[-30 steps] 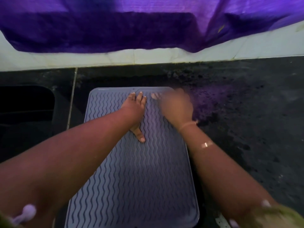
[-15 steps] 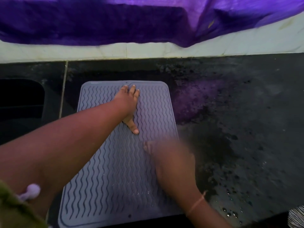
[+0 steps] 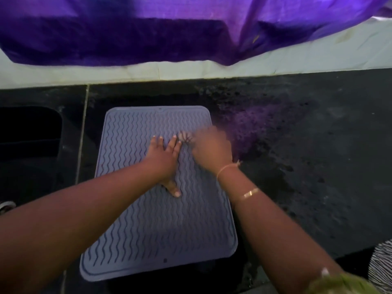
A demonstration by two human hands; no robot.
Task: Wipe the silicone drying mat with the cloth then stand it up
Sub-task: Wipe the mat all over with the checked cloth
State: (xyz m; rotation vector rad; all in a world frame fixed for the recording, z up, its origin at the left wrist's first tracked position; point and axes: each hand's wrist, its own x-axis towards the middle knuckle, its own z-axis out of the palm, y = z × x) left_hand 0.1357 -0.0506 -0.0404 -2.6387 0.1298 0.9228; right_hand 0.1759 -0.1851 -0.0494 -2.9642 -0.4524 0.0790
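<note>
The grey silicone drying mat (image 3: 157, 234), ribbed with wavy lines, lies flat on the dark countertop (image 3: 307, 177), its long side running away from me. My left hand (image 3: 163, 158) presses flat on the mat's upper middle, fingers spread and thumb pointing back toward me. Just to its right, my right hand (image 3: 210, 149) is blurred with motion over the mat's upper right part, fingertips toward the left hand. No cloth shows under or in either hand.
A dark sink basin (image 3: 27, 136) sits to the left of the mat. Purple fabric (image 3: 148, 28) hangs over a pale tiled ledge (image 3: 191, 71) behind the counter. The counter right of the mat looks wet. A black-and-white striped thing (image 3: 381, 264) shows at the lower right edge.
My right hand swept from the mat's far end down toward me, then back up next to the left hand. The left hand stayed pressed on the mat.
</note>
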